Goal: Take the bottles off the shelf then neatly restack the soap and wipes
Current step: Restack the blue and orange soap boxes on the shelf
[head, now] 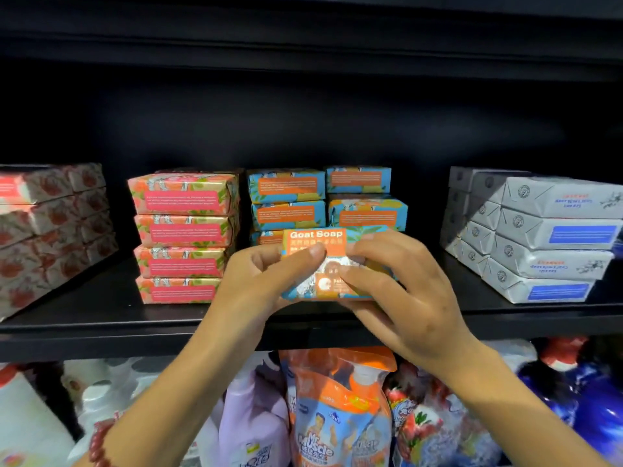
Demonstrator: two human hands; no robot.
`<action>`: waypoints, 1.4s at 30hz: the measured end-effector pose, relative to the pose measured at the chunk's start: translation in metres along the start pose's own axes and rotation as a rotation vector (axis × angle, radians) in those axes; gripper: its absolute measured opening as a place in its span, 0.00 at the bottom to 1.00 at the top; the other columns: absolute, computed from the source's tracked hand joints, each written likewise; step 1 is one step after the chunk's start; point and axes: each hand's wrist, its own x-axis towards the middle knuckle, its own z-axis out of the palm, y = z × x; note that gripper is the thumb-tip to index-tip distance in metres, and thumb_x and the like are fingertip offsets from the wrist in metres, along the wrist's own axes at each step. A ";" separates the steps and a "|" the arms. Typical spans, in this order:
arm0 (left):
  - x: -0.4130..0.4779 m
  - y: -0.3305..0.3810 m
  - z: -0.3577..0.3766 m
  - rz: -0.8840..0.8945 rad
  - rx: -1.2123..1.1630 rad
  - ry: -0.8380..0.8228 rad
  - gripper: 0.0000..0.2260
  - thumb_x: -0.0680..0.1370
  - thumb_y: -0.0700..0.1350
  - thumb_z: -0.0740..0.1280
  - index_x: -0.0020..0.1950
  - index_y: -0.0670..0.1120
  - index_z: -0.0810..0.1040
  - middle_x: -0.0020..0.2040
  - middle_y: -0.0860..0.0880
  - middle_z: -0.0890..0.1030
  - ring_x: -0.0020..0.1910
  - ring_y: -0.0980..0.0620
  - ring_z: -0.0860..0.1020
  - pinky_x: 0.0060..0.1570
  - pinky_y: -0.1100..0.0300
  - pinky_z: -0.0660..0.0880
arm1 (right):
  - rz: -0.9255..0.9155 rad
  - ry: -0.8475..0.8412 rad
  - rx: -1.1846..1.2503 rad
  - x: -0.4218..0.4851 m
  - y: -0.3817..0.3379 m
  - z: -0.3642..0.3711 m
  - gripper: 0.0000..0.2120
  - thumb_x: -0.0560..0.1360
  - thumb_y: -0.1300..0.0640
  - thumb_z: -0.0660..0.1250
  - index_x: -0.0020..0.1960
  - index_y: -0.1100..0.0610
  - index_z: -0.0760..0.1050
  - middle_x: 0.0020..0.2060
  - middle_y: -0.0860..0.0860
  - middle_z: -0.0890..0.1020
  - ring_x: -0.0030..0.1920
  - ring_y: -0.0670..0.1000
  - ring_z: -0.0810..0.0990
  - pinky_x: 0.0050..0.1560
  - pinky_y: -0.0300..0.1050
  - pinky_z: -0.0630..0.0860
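Centrally, the left hand (259,281) and right hand (408,294) pinch one Goat Soap bar (315,235) by its sides, thumbs on its face, above the shelf (101,316) edge; blue soap stacks (288,214) stand just behind the grip.

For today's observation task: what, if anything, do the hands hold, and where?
A Goat Soap bar: left hand grips its left end, right hand its right end.

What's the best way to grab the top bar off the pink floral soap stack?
Probably take the top pink floral paper-wrapped soap bar by its short ends, from the front. It lies flat, long face outward, nothing on it; its left end is clear and a narrow gap separates its right from the blue-and-orange soap stack.
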 end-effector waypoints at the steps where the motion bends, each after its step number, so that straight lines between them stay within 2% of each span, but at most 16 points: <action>1: -0.002 -0.001 -0.001 0.043 0.029 0.031 0.13 0.71 0.46 0.74 0.51 0.38 0.83 0.48 0.42 0.85 0.49 0.45 0.83 0.49 0.54 0.80 | 0.069 -0.061 0.050 0.000 -0.001 -0.005 0.16 0.74 0.52 0.70 0.57 0.58 0.71 0.59 0.53 0.71 0.62 0.53 0.70 0.63 0.46 0.69; 5: -0.006 -0.003 0.003 0.170 0.112 0.095 0.14 0.69 0.44 0.71 0.51 0.39 0.82 0.46 0.47 0.85 0.47 0.50 0.84 0.44 0.63 0.79 | 0.595 -0.216 0.327 0.009 -0.005 -0.023 0.38 0.66 0.38 0.70 0.71 0.51 0.65 0.66 0.43 0.69 0.67 0.42 0.66 0.66 0.35 0.64; 7: -0.007 -0.006 0.004 0.217 0.149 0.092 0.15 0.68 0.45 0.71 0.53 0.40 0.81 0.47 0.48 0.85 0.48 0.52 0.84 0.45 0.63 0.78 | 0.786 -0.275 0.523 0.015 -0.007 -0.027 0.39 0.65 0.39 0.74 0.71 0.46 0.64 0.65 0.40 0.72 0.64 0.38 0.71 0.62 0.34 0.69; 9: -0.008 -0.008 0.005 0.240 0.171 0.086 0.17 0.67 0.46 0.73 0.54 0.42 0.80 0.49 0.50 0.85 0.49 0.53 0.83 0.46 0.64 0.78 | 0.843 -0.286 0.575 0.018 -0.007 -0.028 0.33 0.63 0.44 0.75 0.66 0.47 0.70 0.61 0.41 0.76 0.58 0.37 0.75 0.58 0.35 0.73; 13: -0.008 -0.014 0.000 0.259 0.191 0.027 0.21 0.67 0.45 0.77 0.57 0.44 0.76 0.52 0.52 0.84 0.52 0.54 0.82 0.47 0.66 0.76 | 0.833 -0.188 0.540 0.021 -0.014 -0.030 0.23 0.61 0.54 0.79 0.54 0.52 0.76 0.51 0.44 0.81 0.50 0.39 0.79 0.48 0.32 0.76; 17: -0.007 -0.010 -0.006 0.115 0.171 0.039 0.37 0.57 0.65 0.75 0.59 0.47 0.77 0.53 0.52 0.84 0.53 0.56 0.81 0.48 0.65 0.77 | 0.737 -0.103 0.445 0.015 -0.018 -0.028 0.21 0.62 0.58 0.79 0.51 0.52 0.74 0.49 0.44 0.80 0.52 0.42 0.79 0.47 0.32 0.75; 20: -0.007 -0.006 -0.008 0.056 0.125 -0.036 0.26 0.57 0.57 0.75 0.51 0.46 0.81 0.47 0.49 0.85 0.48 0.53 0.83 0.44 0.65 0.78 | 0.618 -0.076 0.411 0.011 -0.018 -0.025 0.18 0.63 0.66 0.74 0.50 0.56 0.73 0.48 0.46 0.78 0.53 0.43 0.78 0.49 0.32 0.74; 22: -0.009 -0.005 -0.007 0.080 0.125 -0.050 0.25 0.55 0.52 0.77 0.49 0.44 0.81 0.45 0.48 0.85 0.44 0.53 0.84 0.38 0.65 0.77 | 0.554 -0.097 0.387 0.009 -0.017 -0.021 0.20 0.62 0.72 0.71 0.50 0.57 0.71 0.50 0.48 0.77 0.56 0.42 0.75 0.52 0.30 0.71; 25: -0.012 -0.006 -0.008 0.180 0.178 -0.015 0.27 0.55 0.46 0.80 0.52 0.43 0.79 0.48 0.48 0.85 0.48 0.52 0.83 0.43 0.65 0.78 | 0.548 -0.214 0.382 0.003 -0.011 -0.020 0.25 0.63 0.59 0.74 0.56 0.53 0.68 0.58 0.48 0.72 0.63 0.41 0.70 0.58 0.29 0.68; 27: -0.014 -0.007 -0.011 0.300 0.313 -0.020 0.28 0.58 0.47 0.80 0.56 0.46 0.78 0.53 0.51 0.83 0.54 0.54 0.81 0.51 0.65 0.76 | 0.703 -0.346 0.505 0.001 -0.006 -0.024 0.41 0.59 0.45 0.77 0.68 0.47 0.63 0.65 0.43 0.68 0.67 0.40 0.67 0.62 0.31 0.67; 29: -0.016 -0.009 -0.014 0.378 0.433 -0.056 0.28 0.61 0.50 0.79 0.59 0.49 0.76 0.56 0.55 0.81 0.58 0.55 0.79 0.55 0.66 0.74 | 0.933 -0.428 0.770 0.005 -0.004 -0.028 0.52 0.51 0.37 0.78 0.71 0.41 0.59 0.64 0.38 0.71 0.64 0.38 0.71 0.59 0.33 0.71; 32: -0.018 -0.015 -0.015 0.437 0.556 -0.095 0.29 0.62 0.53 0.78 0.61 0.52 0.74 0.58 0.58 0.79 0.60 0.57 0.77 0.58 0.65 0.72 | 1.146 -0.461 1.080 0.006 0.003 -0.028 0.43 0.50 0.42 0.79 0.62 0.45 0.69 0.53 0.40 0.82 0.55 0.42 0.80 0.50 0.36 0.77; 34: -0.018 -0.019 -0.013 0.486 0.632 -0.102 0.29 0.63 0.53 0.77 0.62 0.55 0.73 0.60 0.59 0.78 0.62 0.56 0.76 0.59 0.61 0.72 | 1.163 -0.480 1.064 0.008 0.005 -0.025 0.34 0.55 0.49 0.79 0.59 0.50 0.75 0.50 0.46 0.84 0.51 0.46 0.82 0.50 0.41 0.78; 36: -0.016 -0.022 -0.014 0.537 0.682 -0.105 0.29 0.66 0.53 0.76 0.65 0.56 0.71 0.63 0.59 0.76 0.65 0.56 0.74 0.61 0.58 0.71 | 1.125 -0.423 0.981 0.011 0.004 -0.025 0.26 0.56 0.55 0.79 0.53 0.52 0.79 0.46 0.47 0.85 0.47 0.47 0.83 0.47 0.42 0.78; 38: -0.015 -0.022 -0.017 0.540 0.738 -0.123 0.32 0.66 0.54 0.75 0.67 0.61 0.67 0.66 0.62 0.72 0.67 0.60 0.70 0.63 0.64 0.69 | 1.054 -0.337 0.874 0.013 -0.001 -0.026 0.23 0.55 0.59 0.82 0.48 0.51 0.79 0.43 0.45 0.84 0.43 0.44 0.83 0.42 0.36 0.76; 42: -0.017 -0.017 -0.022 0.264 0.575 -0.148 0.43 0.59 0.60 0.77 0.70 0.67 0.62 0.64 0.65 0.74 0.64 0.67 0.71 0.59 0.73 0.68 | 0.777 -0.239 0.608 0.011 -0.018 -0.018 0.20 0.61 0.61 0.79 0.48 0.50 0.74 0.45 0.41 0.78 0.47 0.42 0.78 0.43 0.30 0.71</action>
